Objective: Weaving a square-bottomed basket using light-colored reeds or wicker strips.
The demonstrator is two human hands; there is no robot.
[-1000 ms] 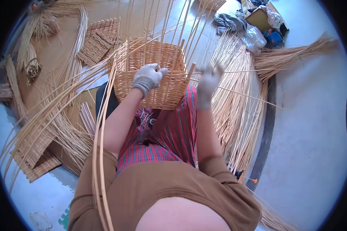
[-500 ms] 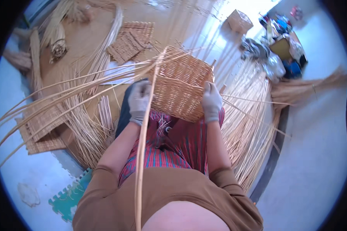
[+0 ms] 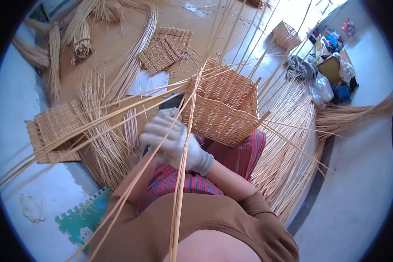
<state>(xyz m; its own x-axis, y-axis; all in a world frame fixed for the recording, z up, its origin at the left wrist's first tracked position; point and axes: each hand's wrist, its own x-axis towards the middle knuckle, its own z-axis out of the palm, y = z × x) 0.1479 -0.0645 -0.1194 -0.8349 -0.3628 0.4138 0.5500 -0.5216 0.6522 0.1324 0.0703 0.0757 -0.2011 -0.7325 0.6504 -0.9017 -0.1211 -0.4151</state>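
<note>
A tan floor mat [image 3: 118, 43] carries flat woven panels [image 3: 166, 48], tied bundles of cane [image 3: 81, 43] and a white sheet [image 3: 150, 83]. To the right, long loose canes [image 3: 288, 144] fan over the pale floor [image 3: 362, 192], and a green foam tile [image 3: 81, 218] lies lower left

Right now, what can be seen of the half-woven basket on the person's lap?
The basket is light tan wicker, boxy, with closely woven sides. It lies tipped over on the striped red cloth covering the lap, one corner toward the camera. Long unwoven stakes fan out from its edge, up the frame and out to the left. The gloved hands, bunched together, sit against its left side among those loose strands; which hand is which, and what exactly they grip, cannot be told. Its opening is not in view.
</note>
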